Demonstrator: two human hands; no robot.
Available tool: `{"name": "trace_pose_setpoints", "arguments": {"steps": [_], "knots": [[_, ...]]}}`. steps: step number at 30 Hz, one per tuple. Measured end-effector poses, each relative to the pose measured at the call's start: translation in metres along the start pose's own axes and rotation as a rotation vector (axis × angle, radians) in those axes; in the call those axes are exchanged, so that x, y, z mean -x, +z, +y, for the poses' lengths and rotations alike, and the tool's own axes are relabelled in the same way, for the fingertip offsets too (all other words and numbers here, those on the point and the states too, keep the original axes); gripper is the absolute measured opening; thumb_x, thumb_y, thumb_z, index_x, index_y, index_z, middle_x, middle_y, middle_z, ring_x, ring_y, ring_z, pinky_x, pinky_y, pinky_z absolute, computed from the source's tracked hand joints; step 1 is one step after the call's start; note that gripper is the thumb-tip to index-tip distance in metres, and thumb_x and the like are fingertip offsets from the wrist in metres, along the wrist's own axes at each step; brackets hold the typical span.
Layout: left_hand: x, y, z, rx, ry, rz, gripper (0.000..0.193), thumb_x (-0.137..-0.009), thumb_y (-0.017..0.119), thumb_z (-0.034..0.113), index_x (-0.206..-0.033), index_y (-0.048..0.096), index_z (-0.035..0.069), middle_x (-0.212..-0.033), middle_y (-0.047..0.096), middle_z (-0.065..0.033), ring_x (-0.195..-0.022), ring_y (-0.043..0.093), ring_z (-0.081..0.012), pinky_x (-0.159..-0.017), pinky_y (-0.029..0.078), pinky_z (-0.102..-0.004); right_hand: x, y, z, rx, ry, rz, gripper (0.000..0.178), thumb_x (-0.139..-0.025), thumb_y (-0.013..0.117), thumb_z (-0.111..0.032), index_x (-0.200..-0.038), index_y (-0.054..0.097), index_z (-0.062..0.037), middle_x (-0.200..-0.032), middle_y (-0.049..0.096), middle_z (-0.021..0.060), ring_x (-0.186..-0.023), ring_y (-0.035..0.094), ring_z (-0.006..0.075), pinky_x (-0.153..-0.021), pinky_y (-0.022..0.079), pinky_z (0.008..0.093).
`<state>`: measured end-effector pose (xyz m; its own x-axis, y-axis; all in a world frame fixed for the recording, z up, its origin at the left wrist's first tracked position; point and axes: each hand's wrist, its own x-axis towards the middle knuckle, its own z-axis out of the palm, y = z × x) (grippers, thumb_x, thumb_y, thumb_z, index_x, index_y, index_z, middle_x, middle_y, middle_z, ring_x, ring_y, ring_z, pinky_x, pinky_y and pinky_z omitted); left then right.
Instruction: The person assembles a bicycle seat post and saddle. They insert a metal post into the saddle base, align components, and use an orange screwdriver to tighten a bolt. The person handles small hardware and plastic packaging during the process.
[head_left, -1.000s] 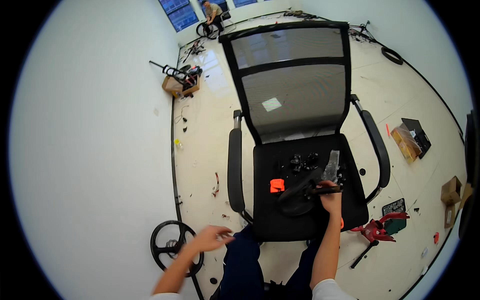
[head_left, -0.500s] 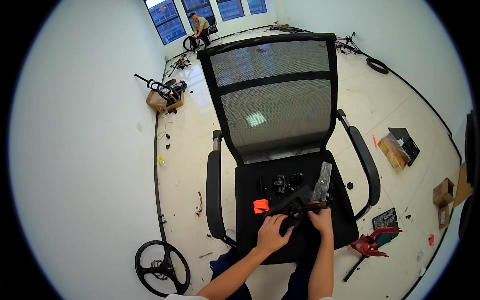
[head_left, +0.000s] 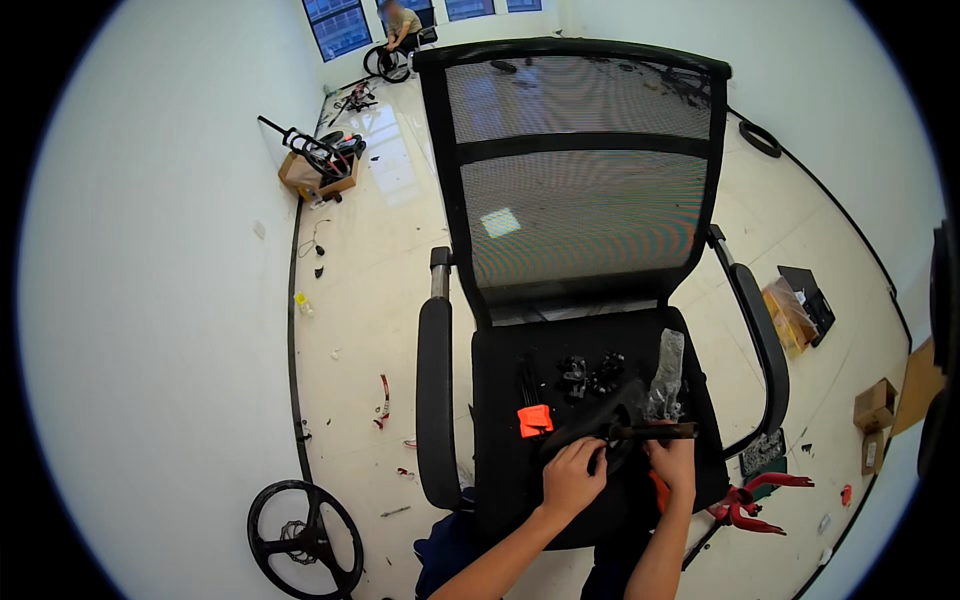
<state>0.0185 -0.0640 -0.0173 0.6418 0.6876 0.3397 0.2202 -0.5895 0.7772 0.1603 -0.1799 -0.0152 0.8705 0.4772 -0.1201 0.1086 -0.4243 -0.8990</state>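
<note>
Over the black mesh-backed chair's seat point(head_left: 505, 500), I hold what looks like a black bicycle saddle point(head_left: 612, 412) with a dark tube, seemingly its seatpost point(head_left: 660, 432), pointing right. My left hand point(head_left: 573, 478) is closed on the saddle's near left edge. Below the tube, my right hand point(head_left: 672, 465) is closed against it, fingers partly hidden. A red-orange item point(head_left: 659, 490) shows beside that hand; I cannot tell whether it is held. On the seat lie an orange piece point(head_left: 535, 421), small black parts point(head_left: 590, 375) and a clear plastic bag point(head_left: 667, 375).
Armrests point(head_left: 436, 400) flank the seat. A black three-spoke wheel point(head_left: 262, 545) lies at lower left, a red forked frame part point(head_left: 745, 505) at right. Boxes point(head_left: 875, 403), an open case point(head_left: 808, 300) and a tire point(head_left: 760, 139) line the right wall. Another person point(head_left: 400, 28) sits far off with a wheel.
The view has shifted, bringing the chair back higher and slightly right. The seatpost has turned to lie nearly level, pointing right. A red-orange item now shows beside my right hand.
</note>
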Motion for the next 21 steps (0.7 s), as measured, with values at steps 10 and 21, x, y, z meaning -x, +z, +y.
{"name": "trace_pose_setpoints", "arguments": {"steps": [10, 21], "knots": [[0.013, -0.038, -0.003, 0.035, 0.039, -0.168, 0.022, -0.085, 0.068, 0.01, -0.106, 0.069, 0.005, -0.104, 0.071, -0.0095, -0.092, 0.07, -0.0267, -0.078, 0.056, -0.0332, -0.003, 0.008, 0.015, 0.065, 0.019, -0.113, 0.012, -0.081, 0.062, 0.0, -0.088, 0.07, 0.0055, -0.068, 0.068, 0.0145, -0.06, 0.068, 0.021, -0.055, 0.052, 0.0334], [-0.023, -0.043, -0.001, -0.117, 0.211, 0.116, 0.045, -0.067, 0.089, 0.017, -0.103, 0.065, 0.004, -0.095, 0.065, -0.0101, -0.083, 0.062, -0.0285, -0.074, 0.05, -0.0364, -0.007, -0.019, 0.014, 0.203, -0.124, 0.067, 0.024, -0.075, 0.075, -0.004, -0.098, 0.069, -0.0021, -0.091, 0.068, 0.0163, -0.088, 0.065, 0.0338, -0.078, 0.053, 0.0383]]}}
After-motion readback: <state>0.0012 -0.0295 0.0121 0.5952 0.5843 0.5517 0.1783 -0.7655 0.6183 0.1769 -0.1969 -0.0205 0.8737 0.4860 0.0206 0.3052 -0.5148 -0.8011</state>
